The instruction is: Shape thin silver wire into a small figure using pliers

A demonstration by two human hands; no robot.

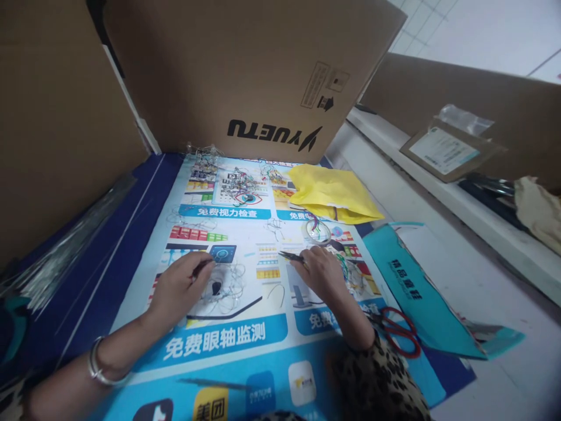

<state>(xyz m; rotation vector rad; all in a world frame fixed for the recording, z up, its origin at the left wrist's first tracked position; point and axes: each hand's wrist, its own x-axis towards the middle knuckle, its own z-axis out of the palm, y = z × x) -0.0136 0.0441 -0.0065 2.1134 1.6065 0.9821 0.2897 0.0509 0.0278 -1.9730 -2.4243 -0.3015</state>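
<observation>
My left hand (182, 286) is over the left part of a printed poster sheet (272, 327), its thumb and fingers pinched on something dark and thin that I cannot make out. Beside its fingertips lies a loose tangle of thin pale wire (230, 286). In my right hand (322, 272) are small dark pliers (289, 256), their tip pointing left toward the middle of the sheet. A clear round spool (317, 231) sits just beyond the right hand. Colourful wire bits (243, 184) are heaped farther back on the sheet.
Red-handled scissors (401, 333) lie right of my right forearm, near a teal box piece (416, 286). A yellow bag (335, 193) lies at the back right. Cardboard panels (210, 76) stand behind and left. Straight thin wires (72, 251) lie at far left.
</observation>
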